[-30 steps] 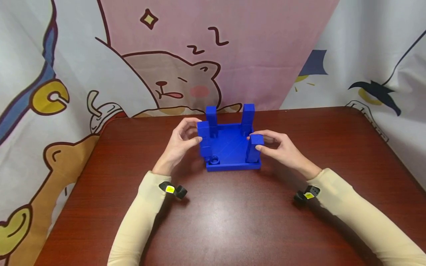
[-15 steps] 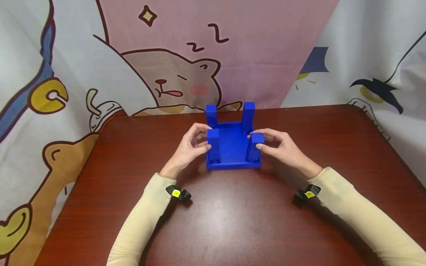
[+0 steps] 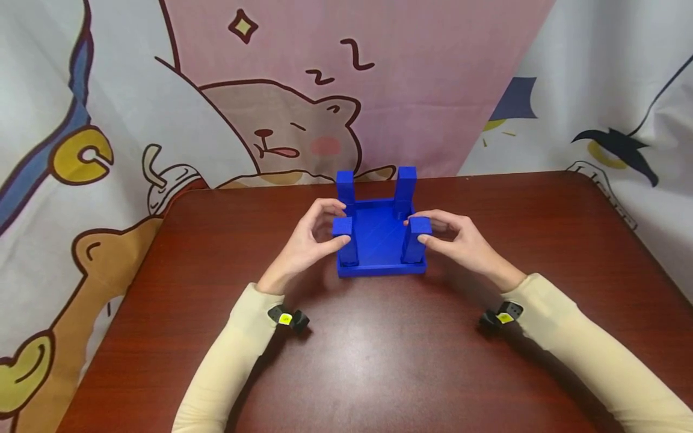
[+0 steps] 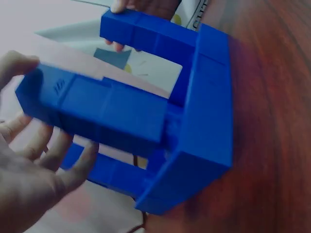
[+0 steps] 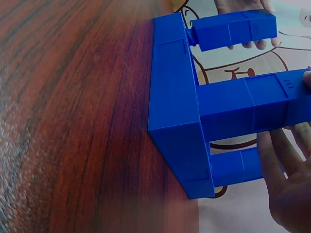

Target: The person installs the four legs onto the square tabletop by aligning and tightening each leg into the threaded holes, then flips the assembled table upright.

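A blue square base with a raised rim [image 3: 381, 270] lies on the table, with a blue block-like leg at each corner. My left hand [image 3: 303, 243] holds the front-left leg [image 4: 97, 109] near its top, thumb on one side and fingers on the other. A short narrow neck [image 4: 172, 128] shows between that leg and the base. My right hand [image 3: 455, 237] grips the upper part of the front-right leg [image 5: 252, 102], which meets the base with no visible gap. The back-left leg [image 3: 344, 186] and back-right leg [image 3: 405, 186] stand upright, untouched.
The brown wooden table [image 3: 346, 361] extends around the base on all sides. Behind its far edge hangs a cloth [image 3: 433, 90] with cartoon drawings. A small black wrist camera [image 3: 295, 322] sits at the left cuff and another camera [image 3: 489, 320] at the right.
The left hand has brought the front-left leg rightward and down onto its corner, covering the ring-shaped socket seen earlier. Lately its top has tilted slightly left. My right hand stays in place.
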Demonstrator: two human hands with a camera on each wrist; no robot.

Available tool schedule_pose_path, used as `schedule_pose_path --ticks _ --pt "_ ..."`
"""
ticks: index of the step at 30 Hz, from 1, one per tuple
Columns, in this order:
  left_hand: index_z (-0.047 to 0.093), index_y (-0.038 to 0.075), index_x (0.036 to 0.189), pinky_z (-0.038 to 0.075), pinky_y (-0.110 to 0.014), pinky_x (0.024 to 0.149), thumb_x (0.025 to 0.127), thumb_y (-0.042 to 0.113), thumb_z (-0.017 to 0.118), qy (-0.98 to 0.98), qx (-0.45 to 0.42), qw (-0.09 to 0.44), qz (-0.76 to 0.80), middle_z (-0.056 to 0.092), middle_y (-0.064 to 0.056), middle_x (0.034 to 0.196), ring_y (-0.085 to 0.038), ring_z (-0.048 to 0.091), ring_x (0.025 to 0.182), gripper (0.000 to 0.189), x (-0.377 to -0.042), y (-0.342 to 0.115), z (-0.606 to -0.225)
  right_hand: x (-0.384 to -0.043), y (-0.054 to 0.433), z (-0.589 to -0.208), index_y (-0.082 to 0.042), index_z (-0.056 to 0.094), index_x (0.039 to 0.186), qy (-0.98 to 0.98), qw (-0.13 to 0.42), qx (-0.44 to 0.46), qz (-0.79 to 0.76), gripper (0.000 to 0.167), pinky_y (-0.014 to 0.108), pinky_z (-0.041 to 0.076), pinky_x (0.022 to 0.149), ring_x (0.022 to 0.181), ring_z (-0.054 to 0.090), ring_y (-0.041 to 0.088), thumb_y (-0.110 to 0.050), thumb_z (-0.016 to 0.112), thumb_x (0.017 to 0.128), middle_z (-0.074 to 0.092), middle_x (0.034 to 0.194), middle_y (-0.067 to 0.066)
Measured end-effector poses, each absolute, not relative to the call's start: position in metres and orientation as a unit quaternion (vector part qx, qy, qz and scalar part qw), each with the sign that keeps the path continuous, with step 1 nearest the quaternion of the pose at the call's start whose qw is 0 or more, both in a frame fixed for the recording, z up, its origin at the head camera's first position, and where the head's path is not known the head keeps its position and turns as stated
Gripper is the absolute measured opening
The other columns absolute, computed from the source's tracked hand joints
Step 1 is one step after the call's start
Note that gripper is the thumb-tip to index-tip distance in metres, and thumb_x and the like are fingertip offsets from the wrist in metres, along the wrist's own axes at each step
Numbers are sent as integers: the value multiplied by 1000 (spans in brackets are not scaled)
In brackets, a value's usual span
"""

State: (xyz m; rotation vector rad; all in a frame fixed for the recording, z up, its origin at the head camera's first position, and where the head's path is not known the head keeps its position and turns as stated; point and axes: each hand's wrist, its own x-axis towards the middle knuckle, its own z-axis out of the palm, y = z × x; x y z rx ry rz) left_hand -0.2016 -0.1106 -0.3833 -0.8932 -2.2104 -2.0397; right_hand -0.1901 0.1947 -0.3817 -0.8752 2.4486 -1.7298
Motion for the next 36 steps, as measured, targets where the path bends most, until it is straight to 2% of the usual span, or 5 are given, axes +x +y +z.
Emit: schedule_pose_path --ticks 5,14,20,29,36 --pt "49 -9 118 47 -35 77 77 -9 74 -747 -266 43 -608 57 -23 111 -34 56 102 48 -187 -102 -359 -182 191 -368 10 56 125 786 9 -282 -550 36 22 47 88 106 61 5 8 61 89 62 118 25" --pt "54 4 109 48 -33 79 75 10 84 -787 -172 99 -584 60 -12 103 -20 58 93 46 -193 -101 -377 -197 202 -395 -2 59 128 778 5 -282 -561 38 25 48 89 108 63 14 1 64 90 65 119 12" --pt "55 4 105 50 -28 71 75 9 84 -778 -149 85 -604 61 -8 95 -20 60 82 42 -190 -99 -377 -196 200 -393 -2 60 127 775 7 -277 -568 38 25 48 89 107 63 15 1 65 90 66 119 12" --pt "50 -8 116 49 -34 88 84 -11 64 -682 -227 5 -695 65 -20 105 -22 63 95 35 -194 -99 -380 -198 201 -394 -2 59 128 775 8 -280 -567 37 26 48 89 108 63 16 0 64 91 65 120 12" --pt "51 -8 120 44 -31 88 90 -2 56 -647 -251 -38 -719 64 -14 112 -22 58 105 31 -202 -103 -387 -197 201 -396 -2 59 128 775 11 -276 -568 37 26 48 89 109 62 16 0 64 91 65 120 12"
